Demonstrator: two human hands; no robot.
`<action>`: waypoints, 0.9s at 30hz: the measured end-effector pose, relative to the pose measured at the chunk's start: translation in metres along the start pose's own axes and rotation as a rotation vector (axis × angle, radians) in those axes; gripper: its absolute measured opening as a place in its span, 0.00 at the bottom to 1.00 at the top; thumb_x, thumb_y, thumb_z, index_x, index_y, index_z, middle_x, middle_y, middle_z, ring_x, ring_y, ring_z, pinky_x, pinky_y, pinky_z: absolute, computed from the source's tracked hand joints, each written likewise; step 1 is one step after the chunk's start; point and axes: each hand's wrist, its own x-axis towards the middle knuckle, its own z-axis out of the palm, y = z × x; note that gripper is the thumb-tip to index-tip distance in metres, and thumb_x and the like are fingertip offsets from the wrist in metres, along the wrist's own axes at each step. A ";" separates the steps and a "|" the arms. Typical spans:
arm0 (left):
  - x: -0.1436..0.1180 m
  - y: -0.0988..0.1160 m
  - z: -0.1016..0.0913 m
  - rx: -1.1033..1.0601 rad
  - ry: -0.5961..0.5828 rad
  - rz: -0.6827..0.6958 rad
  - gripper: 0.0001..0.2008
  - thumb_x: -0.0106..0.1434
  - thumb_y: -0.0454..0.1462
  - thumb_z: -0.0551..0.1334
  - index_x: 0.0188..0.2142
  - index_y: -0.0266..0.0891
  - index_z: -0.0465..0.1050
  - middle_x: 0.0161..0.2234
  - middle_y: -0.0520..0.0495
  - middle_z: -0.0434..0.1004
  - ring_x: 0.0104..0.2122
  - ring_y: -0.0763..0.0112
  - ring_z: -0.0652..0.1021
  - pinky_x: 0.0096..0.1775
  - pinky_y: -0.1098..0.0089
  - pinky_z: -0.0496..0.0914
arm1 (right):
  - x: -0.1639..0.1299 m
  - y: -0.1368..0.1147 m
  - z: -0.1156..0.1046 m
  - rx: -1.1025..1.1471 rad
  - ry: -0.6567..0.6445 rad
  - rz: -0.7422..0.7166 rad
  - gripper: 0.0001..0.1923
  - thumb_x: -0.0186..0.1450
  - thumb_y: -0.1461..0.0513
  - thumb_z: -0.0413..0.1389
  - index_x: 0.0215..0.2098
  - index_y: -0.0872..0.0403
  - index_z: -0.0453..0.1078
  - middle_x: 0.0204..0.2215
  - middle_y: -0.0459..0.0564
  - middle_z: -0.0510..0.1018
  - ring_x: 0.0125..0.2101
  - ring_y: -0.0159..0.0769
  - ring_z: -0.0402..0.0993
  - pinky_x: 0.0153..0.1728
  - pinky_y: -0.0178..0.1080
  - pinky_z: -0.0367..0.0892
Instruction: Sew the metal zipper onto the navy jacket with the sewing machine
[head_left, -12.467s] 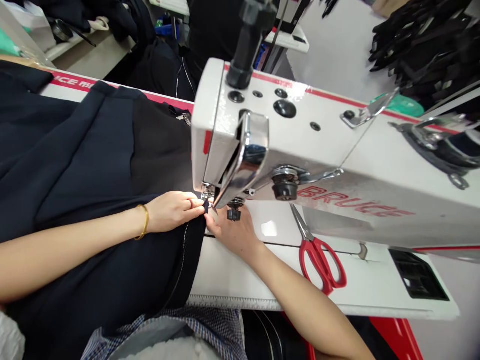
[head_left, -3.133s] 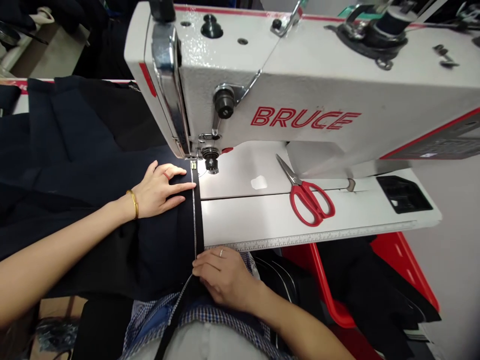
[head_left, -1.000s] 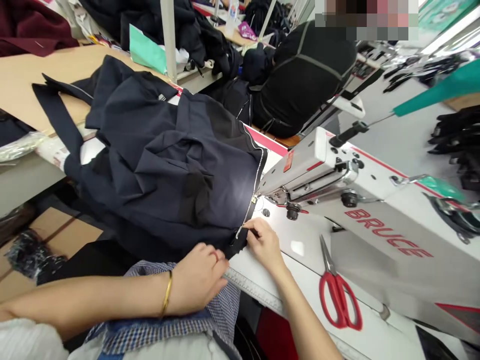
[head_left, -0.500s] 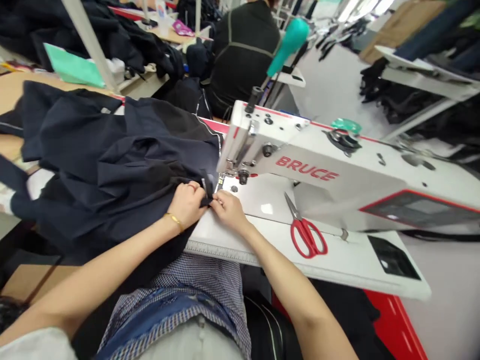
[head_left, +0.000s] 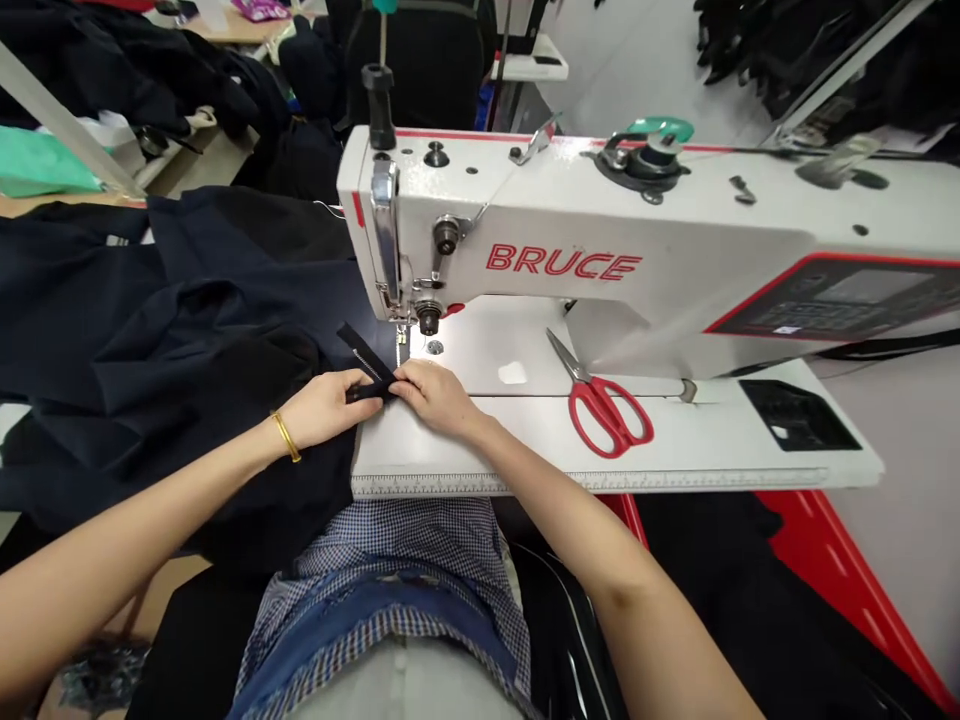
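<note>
Just in front of the needle of the white sewing machine (head_left: 600, 250), both hands meet on the end of a black zipper tape (head_left: 365, 368) that sticks out from the edge of a dark navy garment (head_left: 150, 330). Left hand (head_left: 330, 405), with a gold bangle (head_left: 286, 436) at the wrist, has its grip pinched on the tape from the left side, fingers curled over the cloth. Right hand (head_left: 435, 395) comes in from the right, its grip pressed down on the same tape end, fingertips touching those of the other hand. Zipper teeth show as a thin pale line running up toward the presser foot (head_left: 403, 335); whether the tape lies under the foot I cannot tell.

Most of the garment is heaped to the left of the machine, spilling over the near edge of the bench (head_left: 600, 460) toward the person's lap. Red-handled scissors (head_left: 600, 405) lie flat on the bench to the right of the hands, well apart from them, blades pointing toward the machine. A ruler strip (head_left: 675, 480) runs along the front edge of the bench. Behind the machine, a person in black (head_left: 420, 50) sits facing away.
</note>
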 end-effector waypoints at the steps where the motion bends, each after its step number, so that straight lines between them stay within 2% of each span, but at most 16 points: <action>1: 0.002 -0.002 0.001 0.022 -0.028 0.008 0.17 0.55 0.47 0.54 0.36 0.39 0.70 0.32 0.53 0.75 0.31 0.68 0.74 0.33 0.72 0.65 | -0.001 0.001 0.000 0.001 0.010 -0.013 0.06 0.65 0.63 0.49 0.31 0.55 0.64 0.28 0.45 0.69 0.31 0.31 0.62 0.33 0.32 0.57; 4: 0.003 -0.004 0.002 0.212 -0.016 0.070 0.14 0.56 0.43 0.55 0.39 0.40 0.70 0.35 0.52 0.75 0.34 0.68 0.75 0.35 0.71 0.65 | -0.004 0.003 -0.001 -0.036 0.032 -0.065 0.06 0.65 0.64 0.48 0.35 0.55 0.66 0.32 0.46 0.71 0.33 0.31 0.64 0.35 0.33 0.59; 8: -0.010 0.003 0.007 0.806 0.174 0.267 0.12 0.61 0.31 0.49 0.35 0.36 0.71 0.26 0.48 0.73 0.27 0.66 0.73 0.34 0.65 0.62 | -0.006 0.002 -0.003 -0.192 -0.017 -0.181 0.08 0.65 0.65 0.47 0.36 0.55 0.67 0.35 0.48 0.73 0.38 0.34 0.65 0.39 0.36 0.59; 11: -0.031 0.010 0.020 1.052 0.253 0.439 0.14 0.61 0.28 0.47 0.37 0.34 0.71 0.24 0.47 0.70 0.24 0.66 0.70 0.30 0.64 0.59 | -0.013 -0.002 -0.006 -0.308 -0.087 -0.253 0.08 0.65 0.65 0.47 0.35 0.55 0.69 0.38 0.49 0.74 0.40 0.36 0.65 0.40 0.37 0.60; 13: -0.045 0.011 0.028 1.041 0.250 0.492 0.14 0.62 0.33 0.51 0.43 0.30 0.70 0.27 0.44 0.71 0.26 0.65 0.70 0.29 0.64 0.59 | -0.021 -0.007 -0.007 -0.371 -0.121 -0.266 0.08 0.64 0.64 0.48 0.38 0.54 0.69 0.40 0.49 0.73 0.41 0.36 0.65 0.40 0.39 0.60; 15: -0.053 0.008 0.030 0.950 0.203 0.552 0.21 0.61 0.43 0.54 0.46 0.27 0.68 0.36 0.39 0.72 0.34 0.62 0.71 0.34 0.62 0.61 | -0.031 -0.013 -0.005 -0.428 -0.121 -0.266 0.11 0.64 0.64 0.49 0.44 0.52 0.67 0.43 0.49 0.71 0.42 0.37 0.65 0.40 0.40 0.60; 17: -0.054 0.003 0.026 0.840 0.145 0.623 0.26 0.60 0.50 0.53 0.47 0.29 0.68 0.45 0.37 0.70 0.43 0.58 0.69 0.42 0.59 0.60 | -0.041 -0.017 -0.002 -0.463 -0.101 -0.250 0.13 0.64 0.65 0.48 0.46 0.51 0.66 0.44 0.50 0.71 0.43 0.37 0.65 0.41 0.41 0.61; 19: -0.050 -0.003 0.018 0.756 0.099 0.682 0.25 0.61 0.50 0.51 0.47 0.33 0.68 0.50 0.40 0.67 0.48 0.58 0.67 0.47 0.57 0.56 | -0.049 -0.020 0.001 -0.448 -0.070 -0.218 0.12 0.65 0.66 0.48 0.45 0.52 0.67 0.44 0.50 0.72 0.43 0.36 0.66 0.43 0.41 0.61; 22: -0.041 -0.012 0.012 0.695 0.069 0.692 0.23 0.63 0.47 0.50 0.50 0.34 0.65 0.50 0.41 0.68 0.48 0.60 0.68 0.47 0.58 0.56 | -0.056 -0.025 0.004 -0.351 0.005 -0.156 0.10 0.65 0.66 0.47 0.42 0.53 0.68 0.43 0.48 0.73 0.43 0.34 0.68 0.43 0.40 0.62; 27: -0.035 -0.018 0.018 0.728 0.110 0.731 0.24 0.62 0.46 0.52 0.51 0.31 0.64 0.50 0.40 0.68 0.44 0.59 0.69 0.45 0.58 0.59 | -0.056 -0.041 0.007 -0.157 0.218 0.005 0.12 0.67 0.64 0.43 0.40 0.58 0.68 0.38 0.50 0.77 0.39 0.32 0.72 0.40 0.37 0.66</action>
